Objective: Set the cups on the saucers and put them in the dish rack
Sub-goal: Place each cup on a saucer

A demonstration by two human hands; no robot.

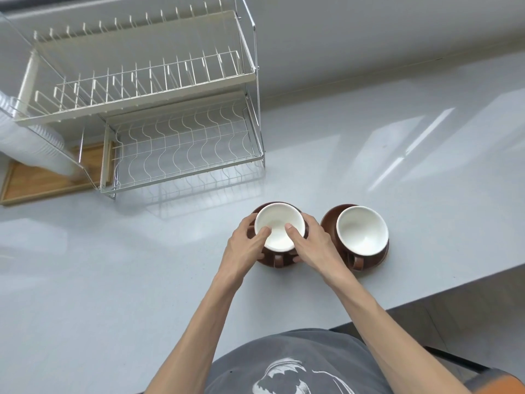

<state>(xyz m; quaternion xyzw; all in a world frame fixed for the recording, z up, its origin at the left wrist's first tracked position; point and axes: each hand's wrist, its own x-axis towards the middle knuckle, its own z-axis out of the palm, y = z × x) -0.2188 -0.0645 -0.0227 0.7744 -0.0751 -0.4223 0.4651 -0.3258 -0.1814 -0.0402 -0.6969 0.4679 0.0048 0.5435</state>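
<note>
- Risk: lifted unevenly, the left cup (279, 226) could slide off its brown saucer (277, 261), because both hands seem to hold the cup, not the saucer.
- The left hand (246, 242) and right hand (309, 242) wrap its sides, thumbs hooked over the rim.
- Second cup (362, 233) sits on its saucer (329, 220) just beside.
- The dish rack (147, 109) stands empty, well apart, on the counter (397, 172).

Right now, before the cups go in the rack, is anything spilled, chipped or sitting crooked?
Nothing stands out. Both cups sit upright on their saucers, the left cup held by the left hand and right hand, the right cup untouched. No spill shows; the dish rack stands square.
</note>
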